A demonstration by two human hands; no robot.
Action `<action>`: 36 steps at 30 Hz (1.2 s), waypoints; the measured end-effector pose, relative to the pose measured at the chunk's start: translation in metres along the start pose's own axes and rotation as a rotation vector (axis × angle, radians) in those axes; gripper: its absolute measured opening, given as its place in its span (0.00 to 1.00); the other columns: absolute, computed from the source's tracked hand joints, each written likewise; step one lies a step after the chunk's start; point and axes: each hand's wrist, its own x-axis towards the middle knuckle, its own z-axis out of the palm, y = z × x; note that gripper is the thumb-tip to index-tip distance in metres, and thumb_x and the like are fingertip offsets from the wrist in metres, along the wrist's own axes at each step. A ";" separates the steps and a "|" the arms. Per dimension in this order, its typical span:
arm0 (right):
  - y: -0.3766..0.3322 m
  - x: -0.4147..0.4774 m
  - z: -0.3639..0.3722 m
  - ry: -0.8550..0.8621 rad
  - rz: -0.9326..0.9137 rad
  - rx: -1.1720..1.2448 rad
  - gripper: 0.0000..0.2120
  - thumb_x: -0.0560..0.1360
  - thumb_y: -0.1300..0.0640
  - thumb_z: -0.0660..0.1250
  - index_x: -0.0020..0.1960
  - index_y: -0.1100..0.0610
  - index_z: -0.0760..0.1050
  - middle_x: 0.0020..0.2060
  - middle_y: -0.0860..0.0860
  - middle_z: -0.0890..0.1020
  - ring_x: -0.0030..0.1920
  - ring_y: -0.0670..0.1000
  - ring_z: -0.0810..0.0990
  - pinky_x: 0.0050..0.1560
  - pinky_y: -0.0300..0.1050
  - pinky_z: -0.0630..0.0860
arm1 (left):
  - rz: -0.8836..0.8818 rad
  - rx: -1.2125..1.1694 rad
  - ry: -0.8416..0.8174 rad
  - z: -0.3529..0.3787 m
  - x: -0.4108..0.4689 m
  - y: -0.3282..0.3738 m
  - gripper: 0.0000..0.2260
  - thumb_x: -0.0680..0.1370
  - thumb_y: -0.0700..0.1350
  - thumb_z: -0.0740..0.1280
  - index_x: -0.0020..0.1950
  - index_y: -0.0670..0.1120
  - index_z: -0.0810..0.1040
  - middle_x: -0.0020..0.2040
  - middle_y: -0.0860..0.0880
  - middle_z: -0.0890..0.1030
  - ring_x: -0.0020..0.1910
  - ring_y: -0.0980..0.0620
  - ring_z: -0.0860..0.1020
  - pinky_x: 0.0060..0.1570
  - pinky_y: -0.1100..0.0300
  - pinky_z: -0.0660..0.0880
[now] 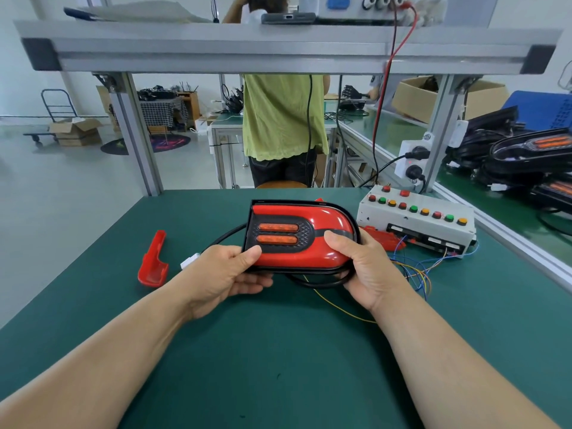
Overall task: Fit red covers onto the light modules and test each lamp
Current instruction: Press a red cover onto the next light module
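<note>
Module with red cover held mid-frame.
Left hand pinches its left edge; right hand grips right end, thumb on top.

Reaching forward with both bare forearms. Gripping the light module with left hand and right hand, thumbs on top, fingers beneath.

a green-shirted person stands ahead; cardboard boxes sit far left.

Mat open near side & far left — loose red cover left, button box + wires right.
</note>
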 end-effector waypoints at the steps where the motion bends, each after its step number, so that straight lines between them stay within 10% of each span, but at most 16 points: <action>1: 0.000 0.000 0.000 -0.007 0.003 -0.002 0.27 0.62 0.62 0.76 0.60 0.61 0.78 0.52 0.60 0.85 0.49 0.58 0.86 0.46 0.54 0.83 | -0.006 -0.007 -0.013 -0.001 0.000 0.000 0.24 0.71 0.53 0.69 0.58 0.36 0.79 0.51 0.39 0.85 0.48 0.45 0.85 0.43 0.60 0.81; 24: -0.006 -0.004 -0.001 -0.203 0.039 -0.027 0.25 0.64 0.68 0.75 0.61 0.58 0.76 0.51 0.57 0.85 0.50 0.57 0.86 0.43 0.49 0.83 | -0.051 0.059 -0.003 -0.015 -0.002 0.004 0.19 0.73 0.50 0.70 0.59 0.40 0.80 0.55 0.41 0.84 0.50 0.47 0.85 0.44 0.60 0.81; 29: -0.002 -0.002 -0.002 -0.173 0.080 0.049 0.20 0.66 0.68 0.73 0.57 0.59 0.77 0.47 0.57 0.86 0.46 0.55 0.86 0.42 0.48 0.83 | 0.355 0.650 0.373 -0.012 0.002 0.001 0.17 0.72 0.48 0.77 0.58 0.59 0.79 0.53 0.61 0.81 0.56 0.65 0.77 0.54 0.69 0.71; 36: 0.003 -0.001 0.002 -0.141 0.085 0.057 0.22 0.66 0.66 0.73 0.59 0.61 0.77 0.47 0.57 0.86 0.46 0.55 0.86 0.41 0.48 0.83 | 0.691 0.857 0.347 0.004 -0.003 -0.006 0.09 0.74 0.42 0.74 0.54 0.49 0.85 0.52 0.57 0.78 0.57 0.58 0.74 0.60 0.73 0.65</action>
